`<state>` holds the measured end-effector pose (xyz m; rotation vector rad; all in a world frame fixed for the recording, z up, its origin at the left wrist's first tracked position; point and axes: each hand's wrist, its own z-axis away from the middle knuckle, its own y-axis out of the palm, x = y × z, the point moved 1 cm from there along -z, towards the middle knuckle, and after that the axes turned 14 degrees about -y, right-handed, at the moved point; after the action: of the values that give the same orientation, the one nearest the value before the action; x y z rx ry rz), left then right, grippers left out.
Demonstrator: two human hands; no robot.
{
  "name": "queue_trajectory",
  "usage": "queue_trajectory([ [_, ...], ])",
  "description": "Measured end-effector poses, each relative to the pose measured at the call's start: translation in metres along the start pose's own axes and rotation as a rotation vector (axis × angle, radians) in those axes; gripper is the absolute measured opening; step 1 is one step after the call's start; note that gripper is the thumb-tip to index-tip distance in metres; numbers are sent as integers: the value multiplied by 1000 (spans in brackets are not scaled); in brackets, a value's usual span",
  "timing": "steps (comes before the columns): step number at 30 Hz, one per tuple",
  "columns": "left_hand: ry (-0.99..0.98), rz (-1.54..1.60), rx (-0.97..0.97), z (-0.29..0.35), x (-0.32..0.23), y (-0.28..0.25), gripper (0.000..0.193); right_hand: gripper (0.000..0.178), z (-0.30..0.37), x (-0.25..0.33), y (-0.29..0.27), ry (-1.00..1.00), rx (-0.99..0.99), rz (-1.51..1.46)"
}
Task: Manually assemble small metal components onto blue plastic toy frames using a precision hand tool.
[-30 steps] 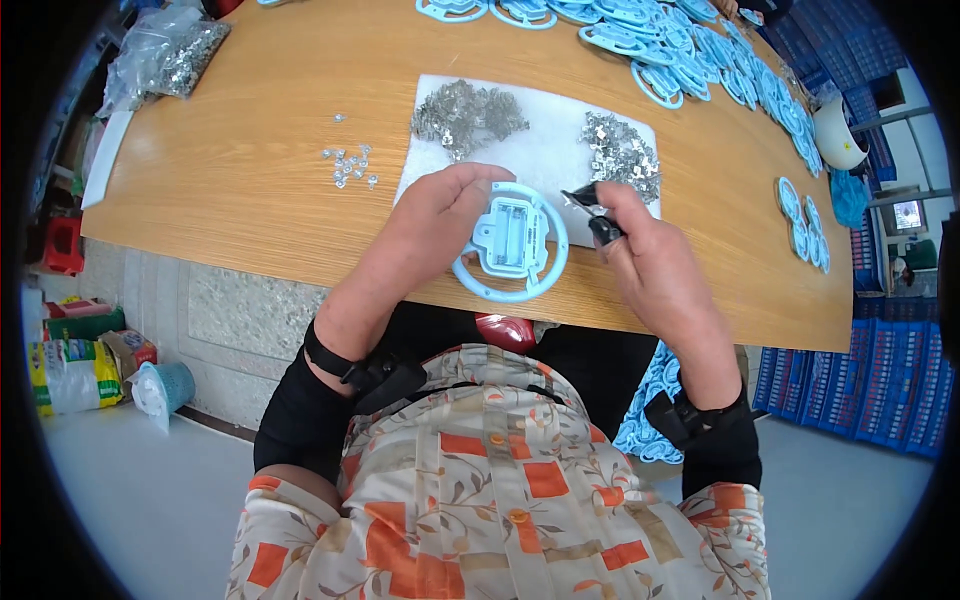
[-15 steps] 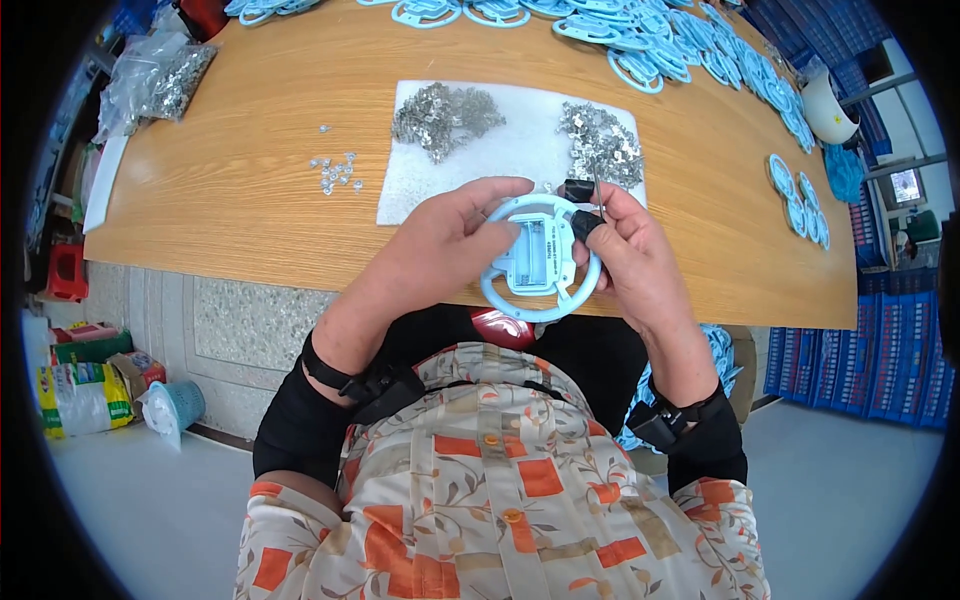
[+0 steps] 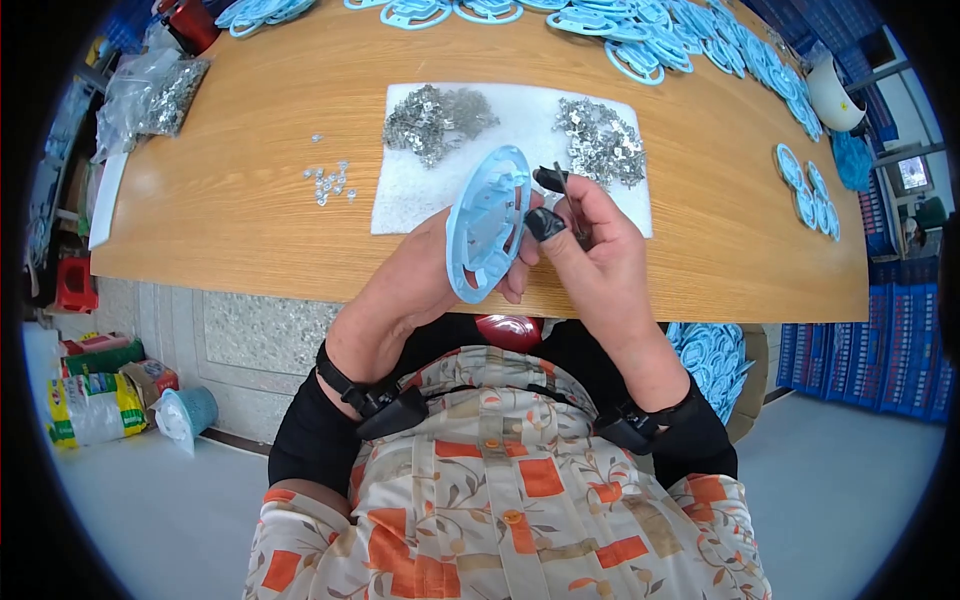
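Observation:
A light blue toy steering wheel (image 3: 487, 225) stands almost on edge above the table's near side, its ribbed face turned to the right. My left hand (image 3: 420, 262) is closed on it from behind, and the wheel hides most of those fingers. Close to its right side, my right hand (image 3: 605, 255) grips a thin metal tool (image 3: 566, 195), whose exact kind I cannot make out. Black coverings wrap the right thumb and forefinger. Beyond the hands lies a white foam mat (image 3: 400, 205) bearing a left pile (image 3: 430, 125) and a right pile (image 3: 603, 140) of small metal pieces.
Small clear pieces (image 3: 327, 184) lie on the wooden table (image 3: 240, 220) left of the mat. A bag of metal parts (image 3: 165, 95) sits at the far left. Many blue wheels (image 3: 650, 35) are heaped at the back; more fill a box (image 3: 712, 365) below.
The wheel has swung from facing me to nearly edge-on and moved left. My left hand has gone behind it. My right fingers have come off the rim, still gripping the tool.

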<state>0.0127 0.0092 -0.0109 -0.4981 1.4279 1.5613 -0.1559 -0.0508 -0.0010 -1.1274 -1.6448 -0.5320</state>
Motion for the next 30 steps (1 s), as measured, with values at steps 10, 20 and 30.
queue_trajectory([
  [10,-11,94,152,2,4,1,46,20,-11,-5,-10,271,83,-404],
  [20,-105,472,450,-2,19,2,51,32,-8,13,-22,235,20,-403],
  [30,-290,383,539,-5,16,16,52,13,-6,28,-43,217,66,-315],
])
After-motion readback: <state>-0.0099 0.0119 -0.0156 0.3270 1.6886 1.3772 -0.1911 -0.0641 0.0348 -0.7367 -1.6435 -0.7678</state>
